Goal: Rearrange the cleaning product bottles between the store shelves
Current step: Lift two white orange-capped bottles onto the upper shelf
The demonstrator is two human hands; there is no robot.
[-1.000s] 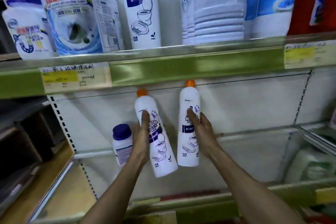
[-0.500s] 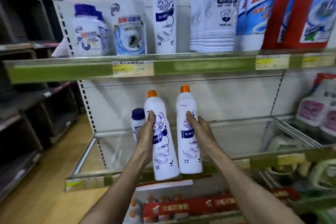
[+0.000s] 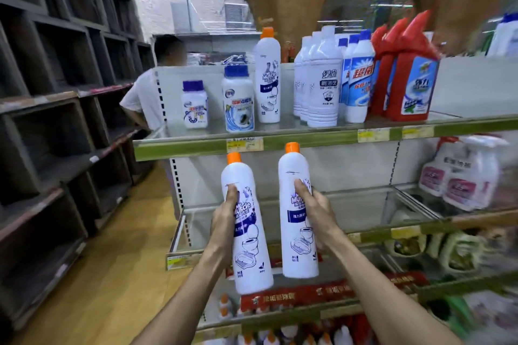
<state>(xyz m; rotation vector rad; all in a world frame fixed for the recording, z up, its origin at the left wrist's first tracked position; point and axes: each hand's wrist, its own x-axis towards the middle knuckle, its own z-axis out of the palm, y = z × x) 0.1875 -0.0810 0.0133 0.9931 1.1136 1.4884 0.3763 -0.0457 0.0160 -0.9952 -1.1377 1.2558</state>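
orange-capped white cleaner bottles sit at centre frame, one in each of my hands, in front of the middle shelf [image 3: 378, 202]. my left hand [image 3: 224, 221] curls round the left bottle [image 3: 248, 246], which tilts with its cap to the left. my right hand [image 3: 318, 216] wraps the right bottle [image 3: 297, 232], near upright, just beside the first. above them on the upper shelf [image 3: 196, 147], a matching bottle [image 3: 267, 78] stands between a blue-capped jar [image 3: 238, 103] and plain white bottles [image 3: 322, 87], red bottles [image 3: 403, 81] further right.

You have drawn the left bottle [image 3: 248, 249] and right bottle [image 3: 297, 235] back out of the middle shelf [image 3: 437, 225]; their caps now sit higher, toward 12 o'clock, near the upper shelf edge [image 3: 322, 139].
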